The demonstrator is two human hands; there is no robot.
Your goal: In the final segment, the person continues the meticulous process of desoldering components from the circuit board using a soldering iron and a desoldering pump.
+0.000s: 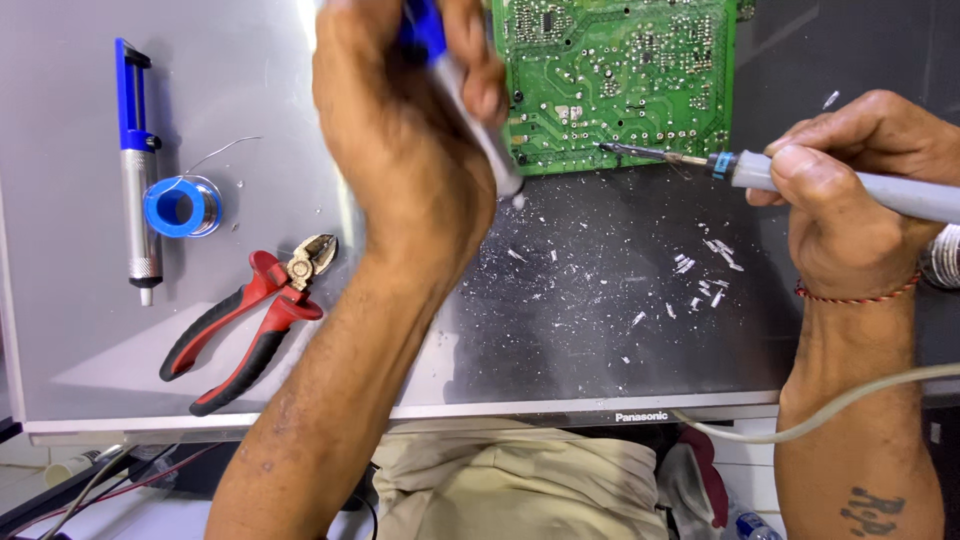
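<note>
green circuit board; red-and-black cutters; blue solder spool; grey soldering iron

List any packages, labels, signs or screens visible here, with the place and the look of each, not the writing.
Flat grey screen panel: lies face up as the work surface, rectangular, dark reflective area speckled with white flecks.
Small white logo label: on the panel's pale lower bezel, near the middle.
Blue round solder spool: on the panel's left side, no readable label.
No packages or signs show.
</note>
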